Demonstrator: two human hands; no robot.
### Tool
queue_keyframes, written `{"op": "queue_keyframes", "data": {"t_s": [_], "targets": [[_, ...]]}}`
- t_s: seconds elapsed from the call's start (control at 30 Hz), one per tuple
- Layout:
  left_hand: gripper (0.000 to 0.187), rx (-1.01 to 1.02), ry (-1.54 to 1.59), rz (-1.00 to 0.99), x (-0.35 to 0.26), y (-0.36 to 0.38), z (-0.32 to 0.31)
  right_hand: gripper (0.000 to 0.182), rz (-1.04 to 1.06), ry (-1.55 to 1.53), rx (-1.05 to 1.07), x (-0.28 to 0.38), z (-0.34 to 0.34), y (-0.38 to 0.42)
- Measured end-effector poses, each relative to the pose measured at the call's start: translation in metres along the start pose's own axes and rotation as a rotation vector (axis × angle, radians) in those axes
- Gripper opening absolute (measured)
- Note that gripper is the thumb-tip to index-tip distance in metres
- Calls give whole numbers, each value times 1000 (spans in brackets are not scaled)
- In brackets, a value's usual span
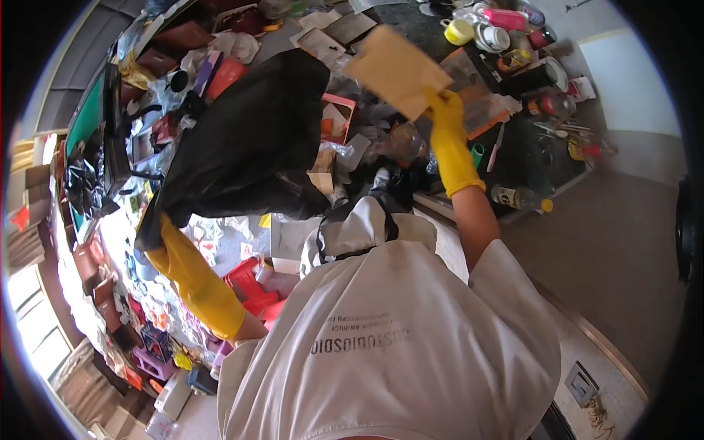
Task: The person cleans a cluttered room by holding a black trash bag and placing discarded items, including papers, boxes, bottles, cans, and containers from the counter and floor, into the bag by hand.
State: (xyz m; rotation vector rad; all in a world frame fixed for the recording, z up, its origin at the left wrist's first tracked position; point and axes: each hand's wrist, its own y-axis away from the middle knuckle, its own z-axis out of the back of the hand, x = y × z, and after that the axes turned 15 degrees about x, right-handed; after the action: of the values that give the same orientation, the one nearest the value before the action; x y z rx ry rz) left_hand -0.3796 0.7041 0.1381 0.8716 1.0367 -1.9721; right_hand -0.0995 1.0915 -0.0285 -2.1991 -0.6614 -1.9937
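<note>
My right hand (449, 121), in a yellow rubber glove, is raised at the upper middle of the view. Its fingers pinch the lower corner of a flat brown piece of cardboard (396, 72), which is slightly blurred. On the left, my left hand (163, 233) wears a matching yellow glove and grips the edge of a large black plastic bag (246, 139). The bag hangs spread out across the upper left, and its folds cover most of my left fingers. I cannot see what is in the bag.
Mixed litter covers the floor, with an open pink-edged box (337, 117) ahead of me. Bottles and jars (491, 35) crowd the upper right, and a labelled bottle (517, 196) lies near my right forearm. Red plastic (253, 286) sits by my left elbow. A wall (631, 81) stands at right.
</note>
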Motion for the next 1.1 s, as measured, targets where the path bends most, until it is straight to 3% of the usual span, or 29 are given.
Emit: {"op": "queue_keyframes", "data": {"t_s": [0.1, 0.13, 0.2, 0.3, 0.4, 0.43, 0.5, 0.53, 0.7, 0.73, 0.8, 0.83, 0.87, 0.9, 1.03, 1.07, 1.1], "targets": [[22, 58, -712, -430, 7, 0, 7, 37, 39, -403, -101, -21, 87, -33], [24, 18, -80, -15, 4, 5, -9, 38, -45, -455, -216, -32, 107, -34], [25, 49, 166, 68, 14, 4, -22, 39, -216, -562, -442, -49, 125, -32], [27, 158, 257, 144, 28, 9, -20, 50, -325, -270, -241, -48, 83, -12], [26, 195, 316, 25, 6, 3, -16, 68, -142, 460, 177, -53, 17, -12], [28, 235, 421, -10, -6, -3, -13, 68, 63, 655, 276, -48, -10, -8], [31, 210, 298, 21, -9, -7, 5, 81, 306, 877, 245, 5, -87, 15], [31, 187, 331, 6, -14, -11, 13, 91, 498, 901, 295, 1, -107, 6], [35, 54, 422, -8, -31, -25, 69, 94, 647, 820, 329, 73, -208, -8], [32, 138, 373, -17, -9, -29, 96, 71, 832, 921, 216, 68, -223, -26], [30, -15, -15, -91, 2, -37, 120, 54, 661, 787, 615, 64, -237, -65], [29, -68, -18, -27, -1, -45, 125, 45, 565, 716, 813, 75, -247, -66], [29, -119, -18, 37, -4, -53, 129, 27, 739, 643, 719, 82, -252, -59], [33, -224, 246, 141, -10, -67, 128, 26, 748, 609, 726, 102, -254, -45], [37, -350, 192, 207, 39, -95, 144, 22, 731, 572, 813, 163, -238, -12], [35, -282, 138, 115, 56, -97, 146, 21, 724, 579, 833, 174, -236, -7], [34, -278, 94, 178, 38, -96, 132, 22, 693, 568, 826, 188, -232, 3]]}}
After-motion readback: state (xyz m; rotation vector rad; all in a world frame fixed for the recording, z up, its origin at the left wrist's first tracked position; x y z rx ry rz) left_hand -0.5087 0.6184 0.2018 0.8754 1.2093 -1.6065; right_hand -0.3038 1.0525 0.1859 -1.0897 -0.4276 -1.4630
